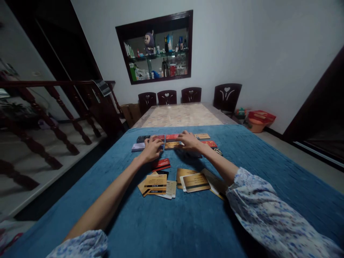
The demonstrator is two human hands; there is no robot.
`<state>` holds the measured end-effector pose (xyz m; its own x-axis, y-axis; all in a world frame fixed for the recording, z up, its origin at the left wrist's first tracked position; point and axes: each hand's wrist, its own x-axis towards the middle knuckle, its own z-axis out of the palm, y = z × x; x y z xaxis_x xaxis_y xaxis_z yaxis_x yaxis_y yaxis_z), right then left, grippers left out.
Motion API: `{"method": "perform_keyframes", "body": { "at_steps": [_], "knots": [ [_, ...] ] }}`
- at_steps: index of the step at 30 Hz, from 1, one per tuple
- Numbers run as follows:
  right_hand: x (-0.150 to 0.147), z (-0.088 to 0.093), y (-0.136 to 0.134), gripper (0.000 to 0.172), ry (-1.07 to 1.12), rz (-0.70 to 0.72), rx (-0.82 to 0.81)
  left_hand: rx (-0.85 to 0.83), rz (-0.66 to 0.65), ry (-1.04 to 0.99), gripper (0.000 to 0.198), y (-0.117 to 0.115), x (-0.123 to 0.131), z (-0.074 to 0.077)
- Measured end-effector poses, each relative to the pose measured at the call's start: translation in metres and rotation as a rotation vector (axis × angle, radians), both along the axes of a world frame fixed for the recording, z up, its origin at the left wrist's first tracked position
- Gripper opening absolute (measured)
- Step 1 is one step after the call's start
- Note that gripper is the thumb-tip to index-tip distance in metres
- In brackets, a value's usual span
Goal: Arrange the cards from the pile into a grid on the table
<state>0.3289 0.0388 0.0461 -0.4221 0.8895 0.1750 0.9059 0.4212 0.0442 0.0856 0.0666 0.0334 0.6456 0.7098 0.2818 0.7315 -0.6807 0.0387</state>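
While both hands, left hand and right hand, press flat with fingers apart, gripping nothing, the row of cards stays lined up on the surface.

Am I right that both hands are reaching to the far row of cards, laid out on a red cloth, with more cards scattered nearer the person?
Not quite: the head view shows the cloth is blue, not red. The rest holds: the left hand and right hand are both on the far row of cards, and the scattered cards lie nearer the person.
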Motion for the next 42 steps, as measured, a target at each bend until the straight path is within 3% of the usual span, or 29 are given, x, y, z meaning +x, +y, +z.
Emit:
{"method": "perform_keyframes", "body": {
  "at_steps": [10, 17, 22, 28, 36, 42],
  "knots": [
    [-0.021, -0.013, -0.022, 0.029, 0.135, 0.158, 0.032, -0.031, 0.046, -0.041, 0.032, -0.044, -0.039, -0.013],
    [-0.038, -0.025, -0.032, 0.032, 0.141, 0.210, -0.014, -0.061, 0.053, -0.067, 0.031, -0.061, -0.059, -0.023],
    [-0.042, -0.032, -0.038, 0.036, 0.120, 0.260, -0.045, -0.125, 0.018, -0.094, 0.031, -0.066, -0.059, -0.028],
    [-0.045, -0.041, -0.037, 0.028, 0.141, 0.332, -0.115, -0.189, -0.011, -0.055, 0.033, -0.065, -0.058, -0.032],
    [-0.046, -0.045, -0.039, 0.028, 0.110, 0.348, -0.070, -0.219, 0.000, -0.072, 0.037, -0.064, -0.059, -0.035],
    [-0.044, -0.043, -0.039, 0.028, 0.109, 0.449, -0.006, -0.235, -0.023, -0.099, 0.033, -0.062, -0.063, -0.036]
  ]
}}
